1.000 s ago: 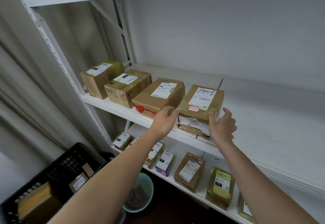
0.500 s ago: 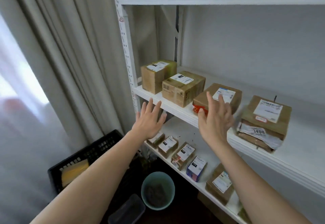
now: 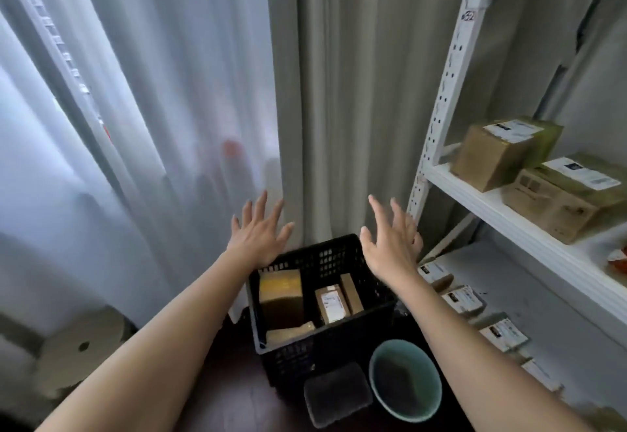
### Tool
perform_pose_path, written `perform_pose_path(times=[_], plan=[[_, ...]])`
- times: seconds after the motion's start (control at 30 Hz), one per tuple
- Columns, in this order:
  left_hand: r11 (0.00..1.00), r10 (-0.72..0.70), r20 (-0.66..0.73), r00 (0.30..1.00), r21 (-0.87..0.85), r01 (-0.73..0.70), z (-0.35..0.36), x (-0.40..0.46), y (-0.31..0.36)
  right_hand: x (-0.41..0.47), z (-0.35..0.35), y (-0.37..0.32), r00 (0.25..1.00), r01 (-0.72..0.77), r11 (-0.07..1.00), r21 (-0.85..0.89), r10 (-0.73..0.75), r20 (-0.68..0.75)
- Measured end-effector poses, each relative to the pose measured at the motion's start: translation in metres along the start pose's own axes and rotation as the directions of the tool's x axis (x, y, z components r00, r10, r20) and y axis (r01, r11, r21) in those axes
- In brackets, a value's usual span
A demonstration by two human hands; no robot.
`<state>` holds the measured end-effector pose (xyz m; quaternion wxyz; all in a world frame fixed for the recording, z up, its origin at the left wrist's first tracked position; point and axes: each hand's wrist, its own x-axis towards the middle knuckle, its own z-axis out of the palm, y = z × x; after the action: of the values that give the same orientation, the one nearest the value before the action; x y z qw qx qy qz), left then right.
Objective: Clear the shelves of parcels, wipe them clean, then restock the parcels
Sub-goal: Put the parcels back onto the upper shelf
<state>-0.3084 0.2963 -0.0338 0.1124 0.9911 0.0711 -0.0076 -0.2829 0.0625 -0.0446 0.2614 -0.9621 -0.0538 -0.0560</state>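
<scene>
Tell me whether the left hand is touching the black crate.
Apart. The head view shows the left hand open with spread fingers, raised above the crate; its palm overlaps the far rim only in the image and grips nothing.

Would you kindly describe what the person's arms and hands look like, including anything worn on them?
Both forearms are bare as far as the frame shows: no sleeves, gloves, watch or bracelets. The left hand and right hand show no rings. The fingers look slender, the nails short; motion blur hides finer detail.

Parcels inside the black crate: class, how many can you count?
4. A large box at the left, a labelled parcel mid-crate, a slim one right of it, and a flat one at the front. More may lie hidden beneath.
</scene>
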Motion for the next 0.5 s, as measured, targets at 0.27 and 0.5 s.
perform_pose_path(times=[0.27, 0.5], plan=[[0.983, -0.173, 0.092, 0.981, -0.045, 0.177, 0.045, 0.034, -0.073, 0.063, 0.082, -0.023, 0.961, 0.03, 0.998, -0.058, -0.013, 0.275], [0.944, -0.325, 0.172, 0.93, 0.009, 0.328, 0.079, 0.098, -0.128, 0.142, 0.173, -0.023, 0.857, 0.013, 0.998, -0.067, 0.023, 0.515]])
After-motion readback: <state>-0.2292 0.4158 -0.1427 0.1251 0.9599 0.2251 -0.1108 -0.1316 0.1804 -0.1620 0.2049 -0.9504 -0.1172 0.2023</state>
